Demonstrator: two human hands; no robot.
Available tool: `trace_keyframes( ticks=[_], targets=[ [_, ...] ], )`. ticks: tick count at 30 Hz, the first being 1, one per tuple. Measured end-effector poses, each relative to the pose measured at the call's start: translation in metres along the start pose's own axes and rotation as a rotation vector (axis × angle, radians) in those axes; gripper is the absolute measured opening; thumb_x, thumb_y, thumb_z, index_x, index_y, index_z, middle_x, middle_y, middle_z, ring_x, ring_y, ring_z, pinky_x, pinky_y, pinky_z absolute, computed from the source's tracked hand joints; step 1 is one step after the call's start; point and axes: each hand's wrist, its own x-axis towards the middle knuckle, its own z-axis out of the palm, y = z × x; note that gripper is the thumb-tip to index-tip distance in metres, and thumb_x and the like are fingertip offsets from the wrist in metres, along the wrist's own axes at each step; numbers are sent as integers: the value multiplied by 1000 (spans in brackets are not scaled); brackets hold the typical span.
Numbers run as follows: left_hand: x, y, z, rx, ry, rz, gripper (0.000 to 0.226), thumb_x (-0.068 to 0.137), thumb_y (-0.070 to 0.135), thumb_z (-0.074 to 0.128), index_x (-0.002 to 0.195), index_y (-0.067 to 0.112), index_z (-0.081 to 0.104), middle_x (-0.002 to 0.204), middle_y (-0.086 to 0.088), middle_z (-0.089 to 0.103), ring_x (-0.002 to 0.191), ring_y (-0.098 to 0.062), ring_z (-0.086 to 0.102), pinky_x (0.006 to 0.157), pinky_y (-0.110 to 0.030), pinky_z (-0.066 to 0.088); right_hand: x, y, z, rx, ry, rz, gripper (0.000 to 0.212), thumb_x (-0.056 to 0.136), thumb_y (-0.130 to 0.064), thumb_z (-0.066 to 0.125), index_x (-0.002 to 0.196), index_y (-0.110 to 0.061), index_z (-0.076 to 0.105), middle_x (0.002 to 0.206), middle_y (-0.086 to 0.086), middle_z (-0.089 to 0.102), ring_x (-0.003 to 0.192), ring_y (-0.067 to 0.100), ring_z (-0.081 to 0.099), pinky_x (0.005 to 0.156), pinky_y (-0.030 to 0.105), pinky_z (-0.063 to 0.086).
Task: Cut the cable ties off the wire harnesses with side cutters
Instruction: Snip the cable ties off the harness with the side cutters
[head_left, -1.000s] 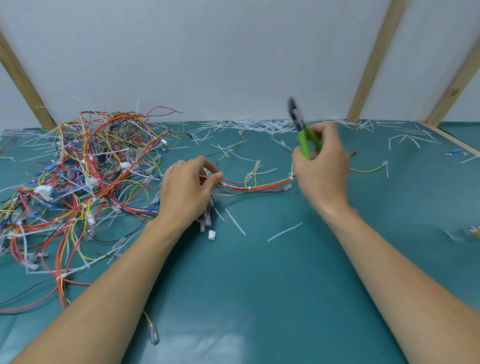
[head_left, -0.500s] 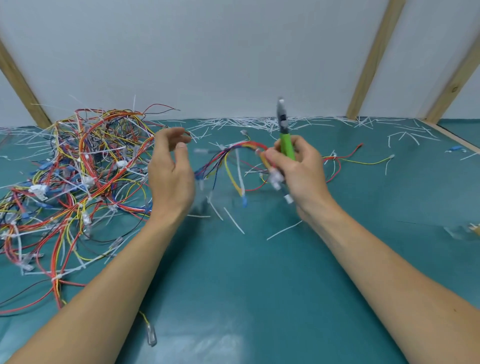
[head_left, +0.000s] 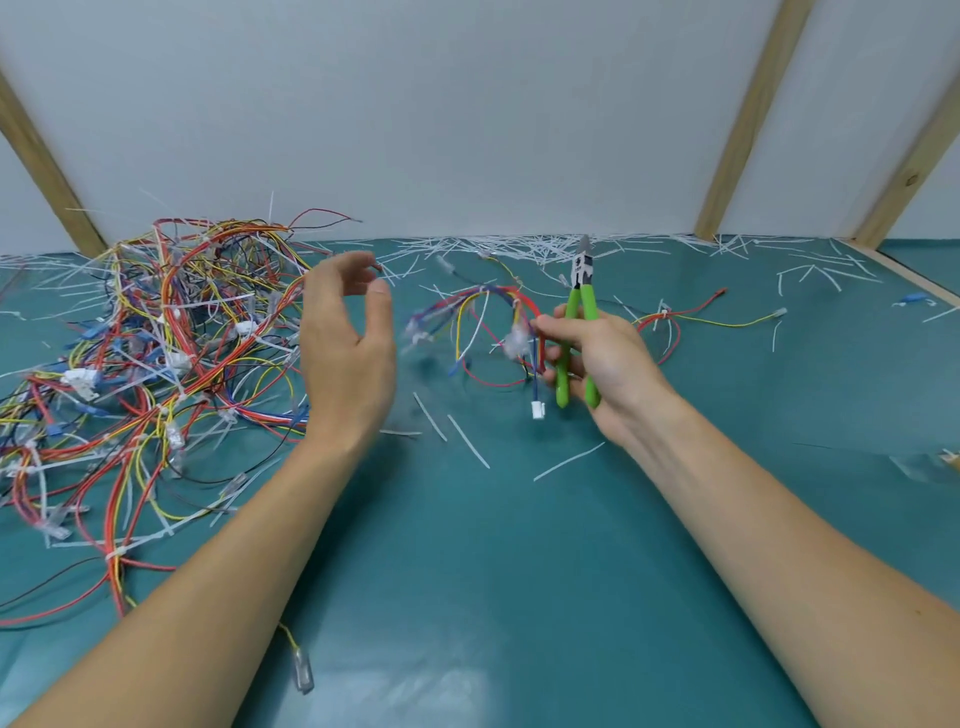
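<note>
Head view: right hand (head_left: 597, 358) gripping side cutters (head_left: 577, 332) plus harness (head_left: 483, 322), left hand (head_left: 345, 358) empty, wide, at nine o'clock to receive it.

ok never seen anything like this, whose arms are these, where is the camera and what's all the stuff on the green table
There is no machine here: these are a person's two bare arms. The one picture comes from a wide-angle camera worn on the person's head, looking forward and down, so the arms reach in from the bottom edge.

The right hand grips green-handled side cutters, tips pointing up, and also holds a small bundle of coloured wires that arches to the left. A white plug dangles from it. The left hand hovers open above the table, holding nothing.

On the green table, at the left, lies a big tangle of wires with white cable ties in it. Short white offcuts are scattered along the back wall, with a few near the hands. They look like cut tie ends.
</note>
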Motion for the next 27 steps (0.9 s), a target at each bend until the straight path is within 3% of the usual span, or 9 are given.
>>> trace_keyframes(
  ticks=[2,4,6,8,11,14,17,21,27],
  targets=[
    [-5,7,1,89,-55,146,16,99,20,55,106,12,66,100,1,65,92,-9,59,83,-20,42,-3,2,4,-50,-22,6,23,89,-5,73,99,-16,55,90,12,61,56,11,50,52,26,47],
    [-13,14,6,107,-170,168,24,99,33,56,89,17,71,81,4,67,78,-14,61,74,-29,47,-5,6,6,-105,-39,-20,24,88,-6,75,100,-15,57,91,16,59,58,14,50,52,26,47],
    [-18,17,10,125,-325,24,39,96,51,53,78,21,70,66,5,65,69,-18,61,69,-38,49,-6,9,8,-146,-62,-65,25,88,-7,76,102,-14,58,86,15,59,59,16,51,52,26,48],
    [-20,14,11,156,-429,-112,42,93,60,55,75,24,70,64,7,65,65,-15,59,68,-36,49,-6,12,9,-191,-95,-111,24,87,-7,77,101,-14,58,77,4,64,58,13,54,52,24,50],
    [-16,12,10,-16,-534,-253,28,96,43,63,83,22,75,73,7,74,64,-3,60,67,-24,48,-7,14,12,-238,-137,-139,24,88,-6,78,98,-15,59,71,-11,67,55,6,58,52,24,51],
    [-11,12,10,-233,-526,-351,25,99,17,56,82,19,75,77,8,76,67,-1,60,70,-14,48,-9,15,13,-230,-164,-136,23,88,-3,77,96,-14,58,71,-9,66,55,9,58,53,26,52],
    [-10,11,10,-316,-549,-373,27,93,-4,57,87,17,72,72,16,72,63,7,59,61,-4,41,-10,15,13,-205,-169,-145,22,89,-2,75,97,-13,58,73,-5,66,56,11,58,53,27,53],
    [-10,5,8,-403,-609,-377,7,91,5,68,94,9,73,78,12,76,70,5,64,66,-5,44,-10,15,14,-218,-159,-155,21,89,-1,75,95,-13,57,78,0,67,57,12,60,53,29,53],
    [-12,5,10,-428,-597,-411,8,79,8,80,83,13,75,80,1,77,74,-5,68,76,-13,52,-9,16,13,-253,-145,-177,20,90,-1,74,96,-11,58,74,-3,66,59,15,60,53,31,52]
  ],
)
